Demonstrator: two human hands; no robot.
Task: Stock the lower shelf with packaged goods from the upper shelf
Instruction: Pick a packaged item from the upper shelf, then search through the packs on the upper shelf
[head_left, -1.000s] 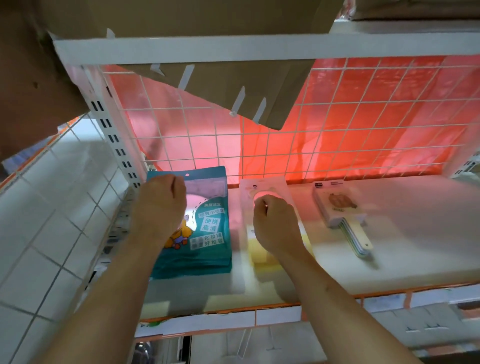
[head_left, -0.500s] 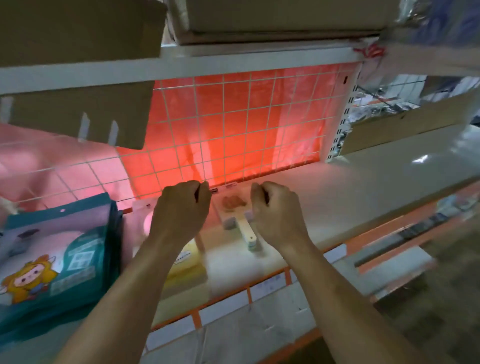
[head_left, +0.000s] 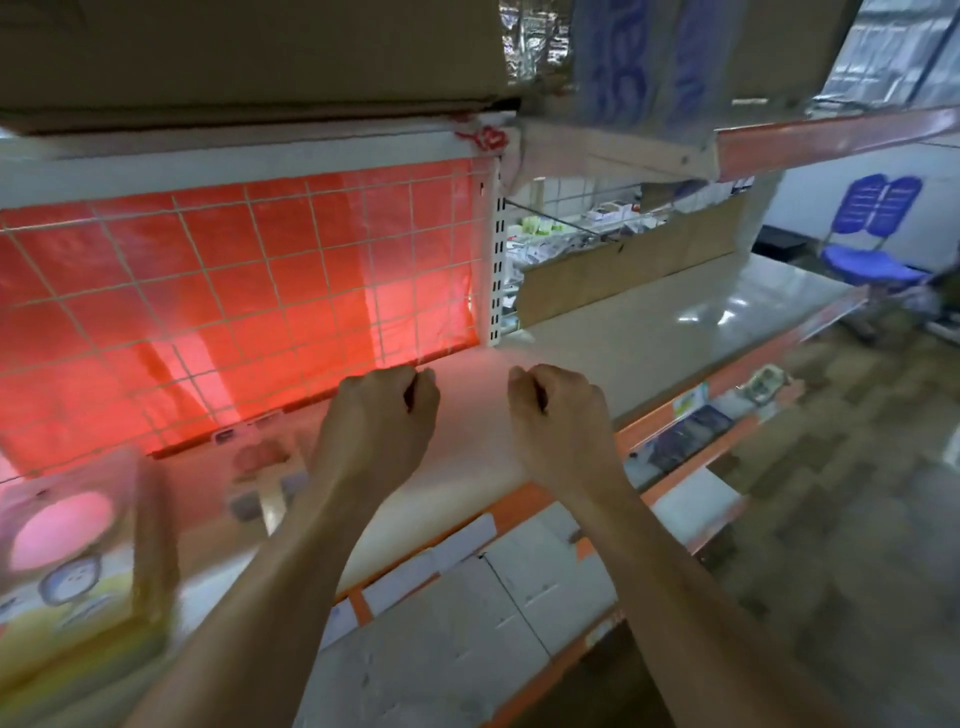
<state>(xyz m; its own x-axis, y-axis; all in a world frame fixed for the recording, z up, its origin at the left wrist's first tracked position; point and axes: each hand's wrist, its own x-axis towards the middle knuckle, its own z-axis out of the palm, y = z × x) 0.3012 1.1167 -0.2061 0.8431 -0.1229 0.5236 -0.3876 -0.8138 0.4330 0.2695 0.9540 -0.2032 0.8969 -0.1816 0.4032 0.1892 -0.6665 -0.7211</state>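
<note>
A red sheet behind a white wire grid (head_left: 249, 291) backs the pale shelf (head_left: 613, 353) I'm looking down on, and a slotted white upright (head_left: 497, 249) closes that bay on the right. Above it a cardboard box (head_left: 249, 52) sits on the upper shelf (head_left: 234, 156). Further right the shelf surface runs on bare and shiny, with a brown cardboard panel (head_left: 623, 265) standing along its back edge, and a blue folding chair (head_left: 872, 234) stands on the floor beyond.

My left hand (head_left: 382, 415) is curled into a loose fist over the shelf, near the foot of the grid — I see nothing in it. My right hand (head_left: 558, 415) is balled the same way just to the right of it, also with nothing that I can make out in its grip. The two fists are level with each other and apart, with bare shelf showing between them.

The packaged goods lie to the left of my left forearm, blurred: a carded package (head_left: 265, 478) flat on the shelf just beside the wrist, and at the far left a larger pack with a pink circle (head_left: 67, 540) on its face and a yellow lower part. Neither hand touches them. Below the shelf's orange front edge (head_left: 519, 504) a lower white shelf (head_left: 467, 623) shows, with a few small flat packs (head_left: 685, 441) further right at that lower level.
</note>
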